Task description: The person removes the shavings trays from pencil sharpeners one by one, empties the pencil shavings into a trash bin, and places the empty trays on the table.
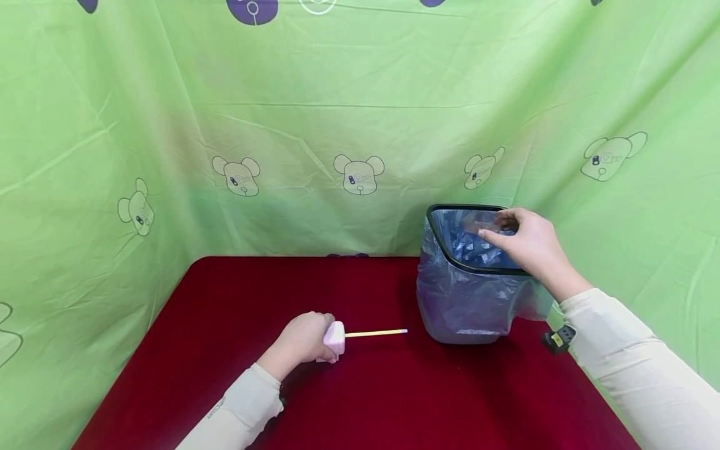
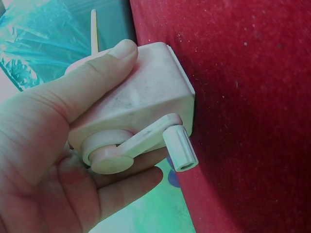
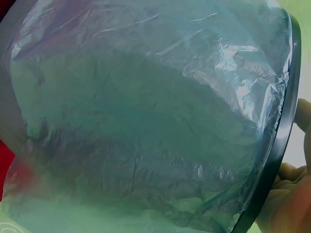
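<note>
A pale pink hand-crank pencil sharpener [image 1: 335,338] is gripped by my left hand [image 1: 302,338] over the table. Its crank [image 2: 148,138] faces the camera in the left wrist view, with the thumb across the body. A yellow pencil [image 1: 375,334] sticks out of the sharpener, pointing right. Over the mouth of a bin [image 1: 467,267], my right hand [image 1: 531,244] pinches a see-through plastic piece [image 1: 477,223]; its exact shape is hard to make out. In the right wrist view, the bin's bag-covered side [image 3: 126,111] hides most of that hand.
The bin is lined with a thin bluish bag [image 1: 478,303] that hangs over its black rim, at the right of the table. A dark red cloth [image 1: 360,400] covers the table. Green curtains [image 1: 292,112] with bear prints hang behind and at both sides.
</note>
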A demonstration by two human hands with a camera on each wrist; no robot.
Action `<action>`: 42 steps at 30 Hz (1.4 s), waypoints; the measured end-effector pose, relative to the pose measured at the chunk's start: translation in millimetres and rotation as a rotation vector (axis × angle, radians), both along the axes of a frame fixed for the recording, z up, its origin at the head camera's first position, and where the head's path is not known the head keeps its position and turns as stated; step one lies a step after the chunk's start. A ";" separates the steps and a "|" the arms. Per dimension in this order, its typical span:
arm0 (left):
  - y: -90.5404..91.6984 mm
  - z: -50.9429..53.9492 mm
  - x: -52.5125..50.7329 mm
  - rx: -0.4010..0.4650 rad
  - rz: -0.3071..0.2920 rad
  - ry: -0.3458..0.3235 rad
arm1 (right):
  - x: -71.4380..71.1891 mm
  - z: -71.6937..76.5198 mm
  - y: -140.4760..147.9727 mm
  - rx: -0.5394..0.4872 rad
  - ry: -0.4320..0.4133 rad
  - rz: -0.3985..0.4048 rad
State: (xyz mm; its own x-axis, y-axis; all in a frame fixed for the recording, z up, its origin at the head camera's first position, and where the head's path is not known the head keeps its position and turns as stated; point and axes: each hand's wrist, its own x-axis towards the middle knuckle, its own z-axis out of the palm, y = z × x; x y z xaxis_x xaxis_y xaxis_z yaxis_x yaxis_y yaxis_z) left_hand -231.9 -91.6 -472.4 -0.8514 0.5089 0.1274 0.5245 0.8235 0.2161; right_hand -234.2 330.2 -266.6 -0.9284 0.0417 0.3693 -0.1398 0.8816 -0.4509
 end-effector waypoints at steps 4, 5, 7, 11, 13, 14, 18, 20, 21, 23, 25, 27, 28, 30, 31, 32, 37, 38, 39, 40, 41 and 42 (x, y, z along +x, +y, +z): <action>0.2 0.6 0.8 0.002 0.000 -0.006 | 1.0 0.4 -2.3 -0.024 0.004 0.006; 0.2 0.9 1.1 0.004 0.000 -0.009 | 1.0 0.5 -2.8 -0.031 0.004 0.008; 0.2 1.3 1.5 0.009 0.001 -0.013 | 1.5 1.2 -4.4 -0.041 0.001 0.011; 0.1 1.7 1.6 0.016 -0.004 -0.013 | 3.1 2.5 -8.4 -0.061 -0.016 0.017; 0.0 1.5 1.3 0.017 -0.008 -0.010 | 4.5 3.4 -10.8 -0.070 -0.025 0.021; -0.1 1.3 1.1 0.016 -0.010 -0.007 | 5.0 3.8 -11.9 -0.075 -0.028 0.024; -0.6 0.7 -0.3 0.013 -0.013 -0.007 | 6.2 5.9 -15.9 -0.093 -0.023 0.035; -1.0 0.2 -1.2 0.012 -0.012 -0.007 | 6.1 6.7 -17.9 -0.101 -0.018 0.041; -1.3 -0.1 -1.6 0.014 -0.012 -0.008 | 5.9 6.7 -19.0 -0.104 -0.017 0.043; -1.9 -0.5 -2.0 0.019 -0.013 -0.010 | 5.5 6.8 -21.4 -0.109 -0.017 0.048; -2.4 -1.3 -2.2 0.024 -0.014 -0.011 | 5.5 6.4 -23.9 -0.114 -0.016 0.056; -2.5 -2.0 -2.2 0.025 -0.014 -0.011 | 5.5 6.0 -26.2 -0.120 -0.017 0.066; -2.3 -2.2 -2.2 0.025 -0.014 -0.011 | 5.6 5.8 -27.4 -0.123 -0.018 0.072; -1.9 -2.7 -2.3 0.024 -0.015 -0.008 | 5.7 5.3 -29.4 -0.124 -0.013 0.084; -1.7 -2.8 -2.3 0.022 -0.015 -0.007 | 5.6 5.0 -30.5 -0.126 -0.016 0.089; -1.6 -2.9 -2.3 0.018 -0.014 -0.006 | 5.4 4.5 -31.5 -0.128 -0.016 0.093; -2.0 -2.2 -2.2 0.017 -0.011 -0.012 | 5.0 4.5 -37.8 -0.146 -0.023 0.107; -2.0 -2.1 -2.3 0.018 -0.010 -0.013 | 4.8 4.6 -39.4 -0.150 -0.023 0.110; -1.9 -1.9 -2.2 0.021 -0.009 -0.015 | 4.6 4.9 -41.0 -0.155 -0.023 0.115; -1.8 -1.9 -2.1 0.021 -0.009 -0.016 | 4.4 5.2 -42.8 -0.159 -0.023 0.118; -1.6 -2.0 -1.8 0.020 -0.009 -0.018 | 4.2 5.4 -44.5 -0.163 -0.023 0.122; -1.4 -2.2 -1.6 0.021 -0.010 -0.020 | 3.8 5.3 -46.3 -0.167 -0.022 0.125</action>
